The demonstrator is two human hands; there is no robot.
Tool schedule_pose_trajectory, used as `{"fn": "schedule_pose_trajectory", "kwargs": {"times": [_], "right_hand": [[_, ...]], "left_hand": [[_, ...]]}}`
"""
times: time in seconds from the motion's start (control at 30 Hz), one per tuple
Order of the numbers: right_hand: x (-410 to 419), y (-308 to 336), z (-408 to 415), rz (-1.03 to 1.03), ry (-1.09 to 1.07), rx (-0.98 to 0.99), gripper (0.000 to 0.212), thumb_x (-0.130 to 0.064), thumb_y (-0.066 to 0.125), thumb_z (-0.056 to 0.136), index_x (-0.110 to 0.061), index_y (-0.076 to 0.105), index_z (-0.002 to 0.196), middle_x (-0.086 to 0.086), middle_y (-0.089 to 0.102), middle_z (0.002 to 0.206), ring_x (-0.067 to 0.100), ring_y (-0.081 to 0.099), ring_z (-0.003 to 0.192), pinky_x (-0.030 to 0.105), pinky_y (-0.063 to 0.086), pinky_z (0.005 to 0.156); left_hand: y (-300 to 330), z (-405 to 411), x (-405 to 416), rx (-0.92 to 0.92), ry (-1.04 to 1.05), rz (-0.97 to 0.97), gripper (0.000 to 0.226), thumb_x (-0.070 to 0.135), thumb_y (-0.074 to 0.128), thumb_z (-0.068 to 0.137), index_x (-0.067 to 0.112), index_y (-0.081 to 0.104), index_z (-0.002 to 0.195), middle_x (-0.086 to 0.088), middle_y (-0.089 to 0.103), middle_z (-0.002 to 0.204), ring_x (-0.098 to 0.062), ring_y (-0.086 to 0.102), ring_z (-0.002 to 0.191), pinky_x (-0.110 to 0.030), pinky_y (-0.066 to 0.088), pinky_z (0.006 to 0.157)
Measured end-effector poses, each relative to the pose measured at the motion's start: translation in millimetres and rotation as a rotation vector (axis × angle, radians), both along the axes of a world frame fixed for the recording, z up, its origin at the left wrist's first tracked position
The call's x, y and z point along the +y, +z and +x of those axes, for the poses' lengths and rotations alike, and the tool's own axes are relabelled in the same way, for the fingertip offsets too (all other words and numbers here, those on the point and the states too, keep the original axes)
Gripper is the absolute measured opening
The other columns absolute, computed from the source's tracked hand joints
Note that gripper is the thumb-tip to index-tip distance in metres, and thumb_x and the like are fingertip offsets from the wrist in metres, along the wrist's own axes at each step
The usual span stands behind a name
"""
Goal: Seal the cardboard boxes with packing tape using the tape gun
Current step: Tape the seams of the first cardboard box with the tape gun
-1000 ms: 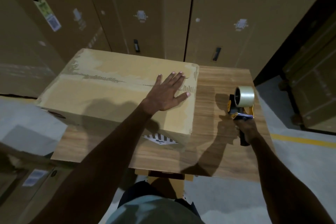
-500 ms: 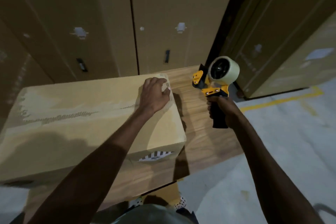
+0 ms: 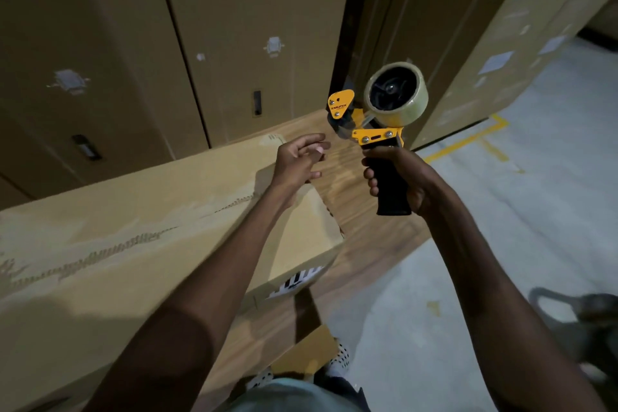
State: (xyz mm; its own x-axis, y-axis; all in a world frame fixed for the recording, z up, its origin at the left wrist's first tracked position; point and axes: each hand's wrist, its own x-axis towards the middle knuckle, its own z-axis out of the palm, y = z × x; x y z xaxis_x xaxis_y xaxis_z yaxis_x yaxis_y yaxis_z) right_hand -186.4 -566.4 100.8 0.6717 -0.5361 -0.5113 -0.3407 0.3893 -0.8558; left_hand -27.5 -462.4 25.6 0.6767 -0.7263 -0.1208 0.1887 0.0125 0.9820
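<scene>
A large cardboard box point(image 3: 140, 237) lies on a wooden table point(image 3: 371, 227), with a rough torn strip along its top seam. My right hand point(image 3: 398, 174) grips the black handle of a yellow tape gun point(image 3: 378, 120), held upright in the air above the table's right edge; a roll of clear tape point(image 3: 396, 94) sits on it. My left hand point(image 3: 297, 160) hovers above the box's right end, fingers loosely spread and reaching toward the gun's front, holding nothing.
Tall cardboard cartons point(image 3: 234, 27) stand close behind the table, and more point(image 3: 485, 37) are at the right. A grey floor with a yellow line point(image 3: 468, 140) lies to the right. A small cardboard piece point(image 3: 307, 354) lies by my feet.
My left hand has lifted off the box top and moved right toward the tape gun. My right hand has raised the gun higher and nearer to the left hand.
</scene>
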Motion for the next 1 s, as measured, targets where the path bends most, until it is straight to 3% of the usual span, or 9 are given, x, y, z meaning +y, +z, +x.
{"fn": "schedule_pose_trajectory", "kwargs": {"times": [0.07,0.2,0.33,0.43,0.6,0.67,0.83,0.9,1.0], "right_hand": [[3,0,-1,0.0,-0.01,0.0,0.014,-0.018,0.057,0.099,-0.01,0.055,0.088,0.005,0.053,0.065,0.016,0.046,0.054,0.026,0.042,0.049],[7,0,-2,-0.008,-0.009,-0.005,0.013,-0.018,0.057,0.099,-0.009,0.055,0.09,0.005,0.053,0.065,0.016,0.046,0.055,0.026,0.042,0.051],[6,1,-2,-0.013,-0.014,-0.007,0.011,-0.018,0.056,0.1,-0.009,0.054,0.093,0.005,0.053,0.065,0.015,0.047,0.055,0.026,0.042,0.05],[3,2,-3,-0.034,-0.005,0.003,0.011,-0.018,0.056,0.099,-0.009,0.055,0.093,0.005,0.054,0.066,0.015,0.048,0.055,0.026,0.042,0.051],[-4,2,-3,-0.073,-0.004,0.011,0.009,-0.016,0.058,0.099,-0.009,0.056,0.094,0.007,0.055,0.069,0.016,0.05,0.055,0.027,0.043,0.051],[-5,3,-4,-0.085,-0.002,0.014,0.009,-0.016,0.058,0.099,-0.009,0.057,0.095,0.007,0.056,0.069,0.016,0.05,0.056,0.028,0.043,0.052],[-7,5,-6,-0.12,0.0,0.029,0.01,-0.016,0.058,0.099,-0.009,0.058,0.093,0.007,0.056,0.069,0.016,0.051,0.056,0.029,0.043,0.054],[-9,5,-7,-0.138,-0.004,0.039,0.009,-0.016,0.06,0.098,-0.009,0.059,0.092,0.007,0.057,0.069,0.016,0.051,0.056,0.029,0.043,0.053],[-13,5,-11,-0.156,-0.009,0.073,0.01,-0.016,0.061,0.097,-0.009,0.06,0.09,0.007,0.057,0.067,0.016,0.051,0.054,0.029,0.043,0.052]], "left_hand": [[-3,0,3,0.019,0.047,-0.006,0.027,0.011,0.066,0.096,0.016,0.067,0.122,0.0,0.075,0.103,-0.01,0.069,0.085,-0.03,0.06,0.066],[-3,4,3,0.057,0.091,-0.002,0.04,0.017,0.073,0.092,0.016,0.059,0.129,-0.004,0.071,0.091,-0.009,0.069,0.072,-0.033,0.062,0.063],[-3,9,5,0.03,0.023,0.001,0.031,0.019,0.072,0.093,0.026,0.064,0.123,-0.004,0.07,0.088,-0.01,0.067,0.073,-0.03,0.059,0.059],[-5,9,8,0.037,-0.006,0.01,0.022,0.016,0.071,0.094,0.018,0.07,0.116,-0.003,0.069,0.089,-0.011,0.068,0.076,-0.028,0.059,0.059],[-2,13,7,0.173,-0.038,-0.007,0.018,0.009,0.069,0.092,0.015,0.073,0.109,-0.001,0.075,0.1,-0.014,0.073,0.093,-0.037,0.063,0.073],[2,15,3,0.254,-0.033,-0.03,0.016,0.016,0.066,0.096,0.012,0.072,0.11,-0.003,0.075,0.103,-0.017,0.073,0.097,-0.038,0.062,0.071],[18,18,-16,0.382,0.032,0.086,0.041,0.045,0.069,0.092,0.006,0.07,0.102,-0.013,0.076,0.102,-0.021,0.075,0.093,-0.034,0.061,0.061],[21,20,-24,0.421,0.047,0.123,0.036,0.039,0.075,0.089,0.005,0.068,0.098,-0.013,0.074,0.099,-0.019,0.075,0.085,-0.032,0.06,0.057],[25,22,-33,0.491,0.03,0.125,0.014,0.014,0.076,0.089,0.005,0.07,0.097,-0.01,0.072,0.096,-0.014,0.073,0.073,-0.027,0.059,0.055]]}}
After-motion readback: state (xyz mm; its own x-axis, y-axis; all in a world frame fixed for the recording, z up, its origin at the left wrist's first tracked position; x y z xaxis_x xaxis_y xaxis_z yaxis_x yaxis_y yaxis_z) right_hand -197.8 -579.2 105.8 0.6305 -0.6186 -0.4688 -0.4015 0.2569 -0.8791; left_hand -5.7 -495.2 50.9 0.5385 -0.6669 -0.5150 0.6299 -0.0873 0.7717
